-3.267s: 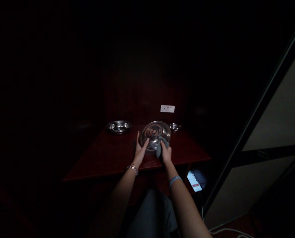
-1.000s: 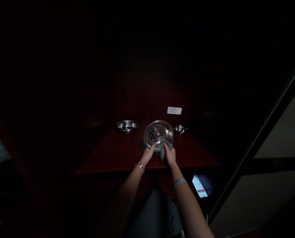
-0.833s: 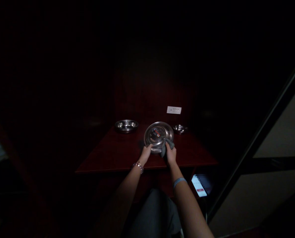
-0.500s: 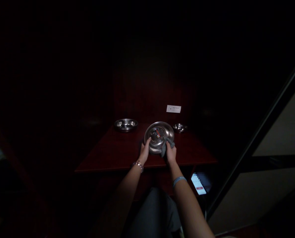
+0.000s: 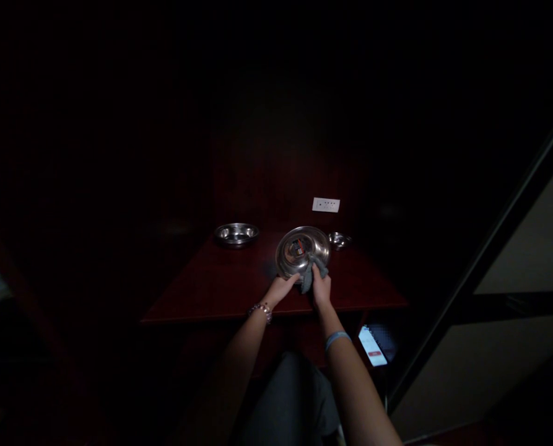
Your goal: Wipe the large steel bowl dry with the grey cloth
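A shiny steel bowl (image 5: 320, 244) is held up above the dark red table, its underside with a printed sticker (image 5: 299, 247) turned toward me. My left hand (image 5: 280, 290) grips the bowl's lower rim, thumb across the near face and the other fingers hidden behind. Bunched in my right hand (image 5: 321, 288) is a grey cloth (image 5: 308, 277), pressed against the bowl's lower right part. A beaded bracelet circles my left wrist, and a blue band is on my right forearm.
On the red table (image 5: 202, 291), a wide steel bowl (image 5: 236, 234) stands at the back left and a smaller steel bowl (image 5: 339, 240) at the back right. A white socket plate (image 5: 326, 205) is on the wall. Below the table's right edge glows a phone (image 5: 373, 347).
The bowl has turned and shifted slightly right, its sticker rotating with it. My left hand has moved right and down along the rim. My right hand with the cloth stays about where it was.
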Demonstrator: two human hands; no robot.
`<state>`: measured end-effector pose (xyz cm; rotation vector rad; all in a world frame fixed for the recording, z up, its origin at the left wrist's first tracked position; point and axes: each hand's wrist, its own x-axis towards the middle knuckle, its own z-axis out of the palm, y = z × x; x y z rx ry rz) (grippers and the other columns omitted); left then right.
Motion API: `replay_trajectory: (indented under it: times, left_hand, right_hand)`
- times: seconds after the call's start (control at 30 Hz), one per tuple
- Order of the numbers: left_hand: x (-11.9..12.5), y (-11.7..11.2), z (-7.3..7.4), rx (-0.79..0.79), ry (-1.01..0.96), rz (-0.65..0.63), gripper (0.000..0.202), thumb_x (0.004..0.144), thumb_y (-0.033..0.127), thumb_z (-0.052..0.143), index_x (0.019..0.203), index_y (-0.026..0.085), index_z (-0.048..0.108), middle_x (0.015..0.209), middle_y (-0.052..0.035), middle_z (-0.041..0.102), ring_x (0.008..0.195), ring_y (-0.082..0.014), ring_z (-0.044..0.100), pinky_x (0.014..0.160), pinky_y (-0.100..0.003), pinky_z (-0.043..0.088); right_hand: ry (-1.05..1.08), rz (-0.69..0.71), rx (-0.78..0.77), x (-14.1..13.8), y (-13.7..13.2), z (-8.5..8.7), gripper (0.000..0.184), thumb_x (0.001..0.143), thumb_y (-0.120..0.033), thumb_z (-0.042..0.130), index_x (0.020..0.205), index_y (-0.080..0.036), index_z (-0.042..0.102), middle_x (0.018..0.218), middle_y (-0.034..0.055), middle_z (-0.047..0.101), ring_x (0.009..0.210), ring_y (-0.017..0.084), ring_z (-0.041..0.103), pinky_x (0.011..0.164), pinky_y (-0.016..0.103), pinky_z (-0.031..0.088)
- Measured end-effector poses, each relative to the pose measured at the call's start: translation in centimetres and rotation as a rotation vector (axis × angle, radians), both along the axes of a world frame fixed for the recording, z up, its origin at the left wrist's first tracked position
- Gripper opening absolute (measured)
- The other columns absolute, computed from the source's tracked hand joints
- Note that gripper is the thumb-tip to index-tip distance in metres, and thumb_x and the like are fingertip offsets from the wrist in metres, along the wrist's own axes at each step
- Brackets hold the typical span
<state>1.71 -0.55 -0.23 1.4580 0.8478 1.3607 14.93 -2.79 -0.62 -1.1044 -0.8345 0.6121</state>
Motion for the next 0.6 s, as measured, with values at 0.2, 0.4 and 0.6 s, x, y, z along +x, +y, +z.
replay_trajectory:
  times: [0.2,0.4,0.6]
  left_hand:
    - [-0.6,0.2,0.8,-0.148,-0.165,0.175,0.018,0.072,0.019,0.069,0.089,0.017,0.074,0.105,-0.0080,0.077,0.109,-0.0268,0.069,0.110,-0.045,0.043]
    - [-0.9,0.0,1.4,-0.165,-0.271,0.265,0.019,0.075,0.020,0.067,0.093,0.016,0.074,0.104,-0.0081,0.077,0.111,-0.0248,0.068,0.108,-0.042,0.045]
    - [-1.1,0.8,1.1,-0.193,-0.304,0.329,0.025,0.077,0.026,0.064,0.098,0.013,0.072,0.105,-0.0110,0.076,0.110,-0.0256,0.068,0.105,-0.043,0.047]
  right_hand:
    - [-0.118,0.025,-0.059,-0.4,-0.7,0.5,0.043,0.075,-0.051,0.068,0.101,-0.017,0.077,0.104,0.0096,0.078,0.102,0.028,0.071,0.090,0.036,0.053]
    - [-0.180,0.082,-0.064,-0.6,-1.1,0.7,0.039,0.075,-0.050,0.068,0.096,-0.019,0.078,0.098,0.0083,0.079,0.099,0.029,0.072,0.089,0.037,0.054]
    - [-0.182,0.145,-0.077,-0.9,-1.3,0.9,0.037,0.075,-0.049,0.067,0.092,-0.018,0.078,0.091,0.0064,0.079,0.089,0.025,0.073,0.082,0.033,0.055]
